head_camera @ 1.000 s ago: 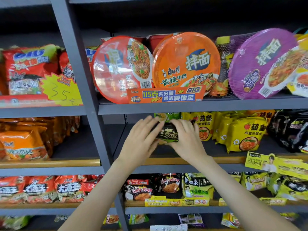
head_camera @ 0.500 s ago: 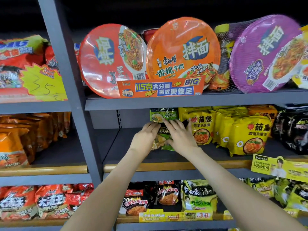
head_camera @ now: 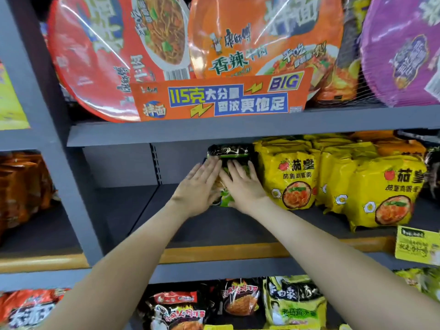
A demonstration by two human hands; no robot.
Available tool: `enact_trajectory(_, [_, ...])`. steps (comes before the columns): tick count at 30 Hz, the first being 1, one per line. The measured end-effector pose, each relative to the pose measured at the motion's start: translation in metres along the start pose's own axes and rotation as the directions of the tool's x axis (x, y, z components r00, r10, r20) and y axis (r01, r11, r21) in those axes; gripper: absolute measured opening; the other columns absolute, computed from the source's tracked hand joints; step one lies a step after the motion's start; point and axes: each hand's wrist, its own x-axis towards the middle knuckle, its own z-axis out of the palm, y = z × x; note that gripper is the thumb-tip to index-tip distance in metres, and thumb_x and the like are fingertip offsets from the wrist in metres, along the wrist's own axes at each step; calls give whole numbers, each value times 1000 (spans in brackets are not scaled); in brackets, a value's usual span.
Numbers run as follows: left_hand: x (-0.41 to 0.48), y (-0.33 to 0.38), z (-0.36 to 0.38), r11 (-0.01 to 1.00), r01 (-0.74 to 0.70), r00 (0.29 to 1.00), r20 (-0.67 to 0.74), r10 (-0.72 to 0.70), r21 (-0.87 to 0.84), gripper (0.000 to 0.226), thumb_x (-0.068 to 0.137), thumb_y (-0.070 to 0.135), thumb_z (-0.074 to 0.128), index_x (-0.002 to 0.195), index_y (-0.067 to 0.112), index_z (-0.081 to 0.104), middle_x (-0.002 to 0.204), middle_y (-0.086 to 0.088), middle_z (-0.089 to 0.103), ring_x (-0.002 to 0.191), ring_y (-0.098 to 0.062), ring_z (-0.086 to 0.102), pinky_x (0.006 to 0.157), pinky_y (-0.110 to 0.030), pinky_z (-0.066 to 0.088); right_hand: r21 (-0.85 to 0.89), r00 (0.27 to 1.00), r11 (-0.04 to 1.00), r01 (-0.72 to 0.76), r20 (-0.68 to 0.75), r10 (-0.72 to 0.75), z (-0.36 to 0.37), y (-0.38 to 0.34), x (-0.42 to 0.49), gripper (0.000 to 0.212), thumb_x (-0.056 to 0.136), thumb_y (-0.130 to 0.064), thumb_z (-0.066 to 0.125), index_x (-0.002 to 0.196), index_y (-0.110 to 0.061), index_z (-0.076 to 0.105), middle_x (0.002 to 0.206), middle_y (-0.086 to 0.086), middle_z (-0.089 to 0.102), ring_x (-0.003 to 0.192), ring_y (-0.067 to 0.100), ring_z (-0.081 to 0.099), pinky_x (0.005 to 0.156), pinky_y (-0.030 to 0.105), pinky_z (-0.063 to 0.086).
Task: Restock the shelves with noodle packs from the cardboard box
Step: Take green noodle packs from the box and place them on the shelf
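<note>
A green-and-black noodle pack (head_camera: pixel 227 155) stands deep on the middle shelf (head_camera: pixel 202 225), just left of the yellow noodle packs (head_camera: pixel 289 177). My left hand (head_camera: pixel 198 186) lies flat against its front left side with straight fingers. Beside it, my right hand (head_camera: pixel 244 184) presses the pack's front right with fingers spread flat. Most of the pack is hidden behind both hands. The cardboard box is not in view.
Large round bowl noodles (head_camera: pixel 257 36) and an orange price sign (head_camera: pixel 219 98) fill the shelf above. Red, black and yellow-green packs (head_camera: pixel 240 301) line the shelf below. A grey upright post (head_camera: pixel 47 129) divides the bays; orange packs (head_camera: pixel 21 184) sit at left.
Both hands pushed the green-and-black pack further back on the shelf, and the fingers went from gripping its sides to lying flat on its front. The camera moved closer.
</note>
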Motion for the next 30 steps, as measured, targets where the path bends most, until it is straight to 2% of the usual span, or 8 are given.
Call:
enact_trajectory(2, [0, -3, 11, 998, 12, 991, 133, -20, 63, 76, 97, 52, 21, 146, 5, -14, 156, -10, -12, 147, -24, -2, 120, -42, 5, -30, 1000, 999, -21, -2, 21, 8, 1, 10, 101, 86, -33, 67, 151, -14, -7, 158, 13, 3, 147, 27, 0, 117, 53, 1])
enact_trajectory(4, [7, 1, 20, 986, 61, 971, 221, -94, 153, 76, 101, 50, 20, 138, 7, -31, 150, -6, -29, 145, -22, -18, 119, -41, -6, -26, 998, 998, -55, -28, 55, 18, 4, 20, 100, 87, -30, 65, 151, -12, -10, 159, 12, 1, 147, 25, -1, 118, 47, 1])
enact_trajectory(8, [27, 8, 34, 974, 123, 924, 337, -183, 192, 69, 104, 40, 17, 142, 6, -30, 153, -7, -31, 143, -21, -24, 114, -39, -14, -51, 992, 992, -114, -53, 112, 34, 10, 34, 93, 93, -31, 55, 149, -8, -16, 160, 9, -7, 147, 22, -6, 117, 40, -1])
enact_trajectory(12, [30, 8, 37, 967, 124, 918, 345, -197, 223, 68, 104, 41, 15, 138, 9, -35, 150, -4, -36, 141, -19, -27, 113, -42, -17, -68, 970, 979, -192, -167, 179, 48, 10, 42, 116, 63, -47, 81, 150, -11, 13, 153, 6, 32, 141, 20, 30, 114, 37, 23])
enact_trajectory(19, [36, 13, 32, 977, 202, 870, 444, -213, 74, 68, 104, 38, 18, 140, 11, -33, 149, -2, -39, 140, -19, -31, 115, -42, -14, -52, 992, 990, -127, -12, 127, 44, 13, 38, 102, 92, -44, 53, 136, -11, -33, 156, 7, -24, 143, 22, -22, 111, 37, -17])
enact_trajectory(21, [36, 17, 26, 969, 248, 852, 479, -213, -10, 68, 104, 37, 18, 141, 12, -33, 148, 0, -40, 139, -19, -32, 116, -42, -14, 5, 992, 992, -124, 21, 124, 36, 8, 33, 98, 94, -45, 48, 141, -10, -31, 155, 6, -28, 142, 21, -26, 112, 37, -17])
enact_trajectory(24, [34, 24, 10, 939, 327, 817, 530, -227, -102, 70, 103, 33, 24, 143, 17, -32, 149, 0, -40, 138, -19, -33, 116, -44, -14, 114, 982, 981, -156, 128, 141, 23, -2, 22, 91, 96, -30, 47, 144, -10, -28, 154, 6, -30, 141, 21, -28, 113, 36, -14])
enact_trajectory(30, [3, 46, -40, 919, 392, 727, 628, -279, -46, 73, 102, 36, 28, 144, 17, -29, 151, -4, -37, 141, -23, -28, 115, -49, -15, 261, 939, 931, -254, 300, 172, -24, -22, -25, 80, 99, -27, 41, 147, -6, -19, 155, 10, -25, 143, 23, -24, 114, 34, -12])
